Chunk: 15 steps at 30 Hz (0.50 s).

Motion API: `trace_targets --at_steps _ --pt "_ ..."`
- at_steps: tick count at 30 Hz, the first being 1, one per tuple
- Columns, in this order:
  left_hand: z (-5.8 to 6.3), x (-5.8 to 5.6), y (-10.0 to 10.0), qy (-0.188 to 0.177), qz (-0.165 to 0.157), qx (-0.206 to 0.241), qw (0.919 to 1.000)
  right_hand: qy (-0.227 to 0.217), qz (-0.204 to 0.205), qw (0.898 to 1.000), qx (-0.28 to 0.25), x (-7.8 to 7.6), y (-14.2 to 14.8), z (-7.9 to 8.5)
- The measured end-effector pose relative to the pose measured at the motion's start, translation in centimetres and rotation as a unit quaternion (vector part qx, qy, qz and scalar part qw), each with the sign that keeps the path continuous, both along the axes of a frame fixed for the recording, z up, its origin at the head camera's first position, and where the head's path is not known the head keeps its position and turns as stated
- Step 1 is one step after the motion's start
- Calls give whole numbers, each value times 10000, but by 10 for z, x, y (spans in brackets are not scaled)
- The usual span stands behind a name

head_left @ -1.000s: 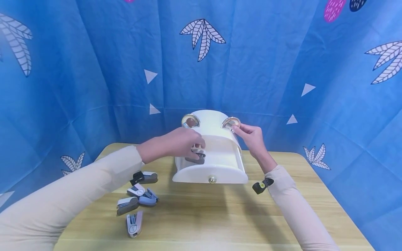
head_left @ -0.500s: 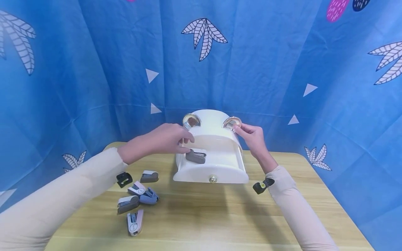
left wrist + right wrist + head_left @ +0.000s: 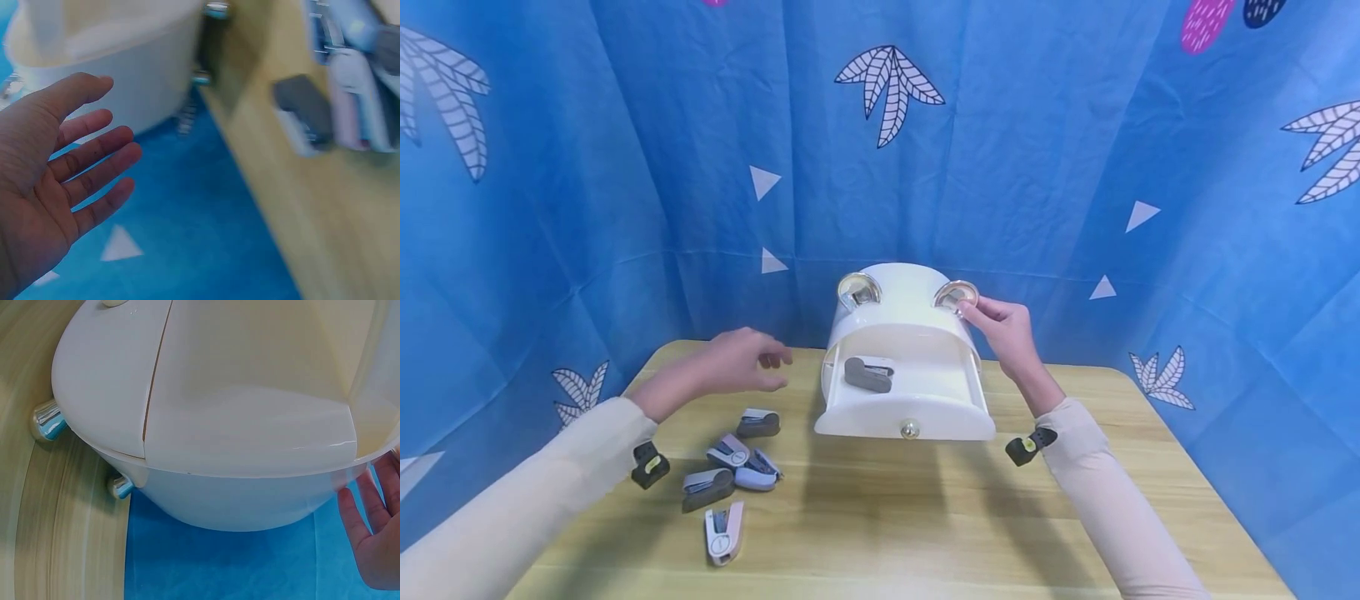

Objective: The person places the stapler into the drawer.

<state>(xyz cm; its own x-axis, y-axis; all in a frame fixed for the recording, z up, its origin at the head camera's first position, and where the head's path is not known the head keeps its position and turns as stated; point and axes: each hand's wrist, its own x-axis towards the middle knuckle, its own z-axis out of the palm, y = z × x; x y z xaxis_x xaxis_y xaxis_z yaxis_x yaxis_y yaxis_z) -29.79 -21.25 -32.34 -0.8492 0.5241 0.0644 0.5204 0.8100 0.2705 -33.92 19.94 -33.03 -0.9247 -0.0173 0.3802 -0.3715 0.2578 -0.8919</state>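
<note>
A white rounded box [image 3: 901, 292] has two gold-rimmed rings on top and a front drawer [image 3: 904, 415] pulled out by its gold knob side. Inside the drawer, at its left, lies a grey and white stapler [image 3: 867, 377]. My left hand [image 3: 741, 362] hovers left of the box, holding nothing; in the left wrist view its fingers [image 3: 100, 153] are spread and relaxed. With thumb and fingers, my right hand [image 3: 1006, 333] pinches the right-hand ring [image 3: 957, 293]. In the right wrist view, that hand's fingers [image 3: 375, 500] show beside the box's wall [image 3: 250, 497].
Several more staplers lie on the wooden table [image 3: 1037, 517] left of the box: a grey one [image 3: 758, 425] farthest back, a pink one [image 3: 728, 452] against a blue one [image 3: 758, 477], another grey one [image 3: 707, 492], and a pink one [image 3: 722, 537] nearest. A blue curtain [image 3: 1015, 167] hangs behind.
My left hand has let go of the grey stapler, leaving it in the drawer, and has moved left out over the table. The right hand stays on the ring.
</note>
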Motion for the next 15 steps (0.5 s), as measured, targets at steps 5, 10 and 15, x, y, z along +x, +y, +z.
trace_targets --at_steps 5,10,15 --pt "-34 -10 -17 -171 -52 -150 9997 -11 -42 10000 63 -1 0 0" --pt "-57 -15 -28 -470 33 -172 9987 -50 -26 10000 48 -1 -1 0" --pt "-70 -15 -34 -700 66 -147 9974 -68 -43 10000 4 0 -1 0"
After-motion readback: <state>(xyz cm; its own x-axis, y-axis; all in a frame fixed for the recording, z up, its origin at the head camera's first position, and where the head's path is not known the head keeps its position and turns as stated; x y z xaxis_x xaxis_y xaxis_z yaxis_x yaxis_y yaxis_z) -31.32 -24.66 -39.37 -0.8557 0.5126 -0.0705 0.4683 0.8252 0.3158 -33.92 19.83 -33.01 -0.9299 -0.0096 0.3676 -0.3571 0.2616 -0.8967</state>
